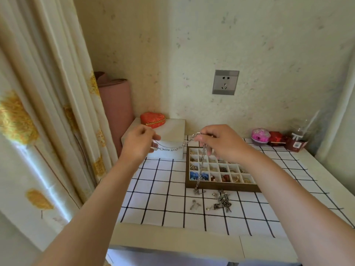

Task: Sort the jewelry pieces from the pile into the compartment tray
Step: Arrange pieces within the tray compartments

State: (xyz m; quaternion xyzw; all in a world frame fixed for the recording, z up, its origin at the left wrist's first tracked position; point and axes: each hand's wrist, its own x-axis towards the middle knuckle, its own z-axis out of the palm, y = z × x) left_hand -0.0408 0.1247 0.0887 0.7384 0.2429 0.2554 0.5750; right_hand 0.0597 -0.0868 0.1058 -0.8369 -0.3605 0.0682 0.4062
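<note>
Far to the left of the compartment tray [221,187] hangs a curtain [48,112] with yellow flowers. Just left of the tray's back corner sits a white box [171,131], and a red heart box [153,119] rests on top of it.

Your left hand [139,144] is up in the air, left of the tray, with its fingers curled to pinch one end of a silver chain [178,146]. The chain sags from there over to your right hand [221,143], which is raised above the tray's back left part and pinches the chain too. Your hands are apart, with the chain stretched between them. From your right hand the rest of the chain hangs down across the tray's left side, and its tip reaches the tray's front wall.

The tray lies on the checked surface [163,189], and many of its little squares hold pieces. The jewelry pile [222,203] lies just in front of the tray. Behind the tray, to its right, stand a pink ball [260,136], a small red box [276,138] and a bottle [299,139].
</note>
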